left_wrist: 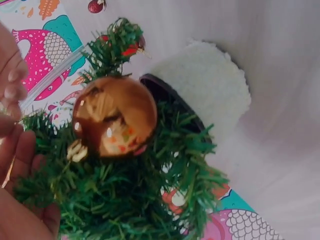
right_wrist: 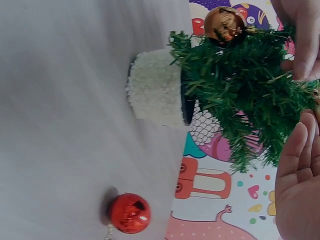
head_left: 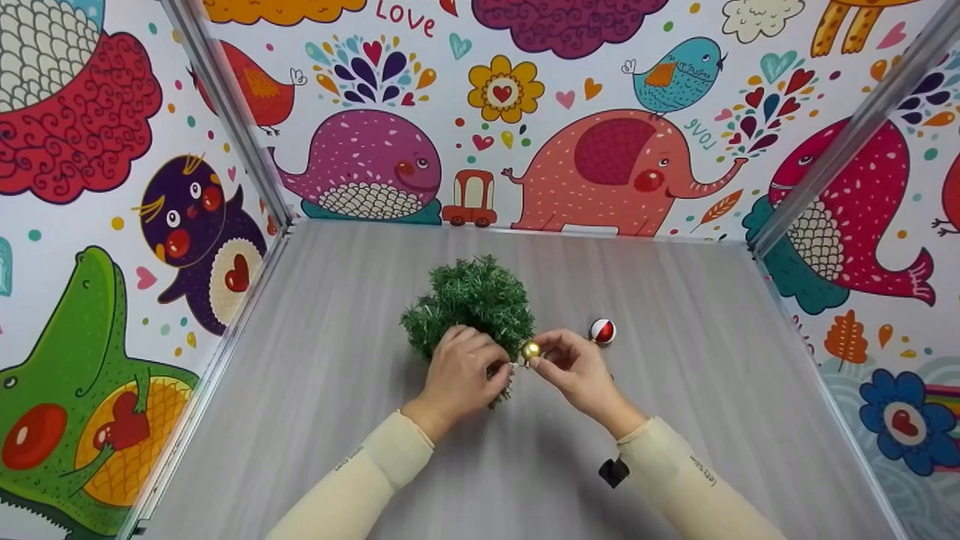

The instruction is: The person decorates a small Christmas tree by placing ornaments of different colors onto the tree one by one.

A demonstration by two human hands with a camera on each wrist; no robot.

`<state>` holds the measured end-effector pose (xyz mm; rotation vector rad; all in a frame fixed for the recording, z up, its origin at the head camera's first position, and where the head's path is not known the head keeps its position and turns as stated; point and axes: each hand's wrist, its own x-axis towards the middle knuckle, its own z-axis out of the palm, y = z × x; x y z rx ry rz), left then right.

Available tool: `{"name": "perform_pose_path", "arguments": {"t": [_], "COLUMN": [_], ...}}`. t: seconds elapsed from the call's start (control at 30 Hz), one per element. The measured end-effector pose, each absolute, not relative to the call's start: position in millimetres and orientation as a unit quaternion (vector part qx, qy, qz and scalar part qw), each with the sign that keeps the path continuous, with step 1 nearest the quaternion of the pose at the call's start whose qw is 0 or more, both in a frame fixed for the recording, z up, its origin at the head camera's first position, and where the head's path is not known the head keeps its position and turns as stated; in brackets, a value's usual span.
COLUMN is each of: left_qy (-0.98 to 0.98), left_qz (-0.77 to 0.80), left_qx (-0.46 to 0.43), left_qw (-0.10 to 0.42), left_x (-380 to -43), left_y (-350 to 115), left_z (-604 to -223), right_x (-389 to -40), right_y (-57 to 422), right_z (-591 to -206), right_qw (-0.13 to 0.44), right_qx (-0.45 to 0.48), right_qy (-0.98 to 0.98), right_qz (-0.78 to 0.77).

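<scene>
A small green artificial Christmas tree (head_left: 472, 296) stands on the table in a white, snow-textured pot (right_wrist: 157, 87). In the head view my right hand (head_left: 577, 375) pinches a gold ball ornament (head_left: 531, 350) between thumb and fingers, at the tree's right side. My left hand (head_left: 465, 375) is in front of the branches, its curled fingertips at the thin gold string beside that ball; its grip is partly hidden. Another gold ball ornament (left_wrist: 115, 117) hangs on the tree, large in the left wrist view. Red shows behind a branch there.
A red-and-white ball ornament (head_left: 602, 331) lies on the table right of the tree. The right wrist view shows a red ball ornament (right_wrist: 130, 213) on the tabletop. Patterned walls with metal edge strips enclose the back and sides. A black object (head_left: 614, 472) sits at my right wrist.
</scene>
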<state>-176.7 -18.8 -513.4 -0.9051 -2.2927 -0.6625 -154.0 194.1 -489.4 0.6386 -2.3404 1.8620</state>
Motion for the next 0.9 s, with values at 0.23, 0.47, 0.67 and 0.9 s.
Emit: {"name": "perform_pose_path", "arguments": {"t": [0.23, 0.47, 0.67, 0.9], "left_qy": [-0.852, -0.857, -0.857, -0.860], "left_qz": [-0.267, -0.263, -0.255, -0.258], "left_qx": [-0.342, -0.341, -0.345, -0.340], "left_qw": [0.291, 0.284, 0.286, 0.281], "left_x": [-176, -178, -181, -181], "left_y": [-21, -21, -20, -22], "left_z": [-505, -501, -496, -498], "right_x": [-149, -146, -146, -146], "right_y": [195, 195, 195, 190], "right_z": [-501, -505, -500, -492], "right_qw": [0.019, 0.013, 0.042, 0.111], "right_qx": [0.193, 0.188, 0.171, 0.232], "right_qy": [-0.788, -0.804, -0.811, -0.808], "right_qz": [0.585, 0.564, 0.559, 0.531]}}
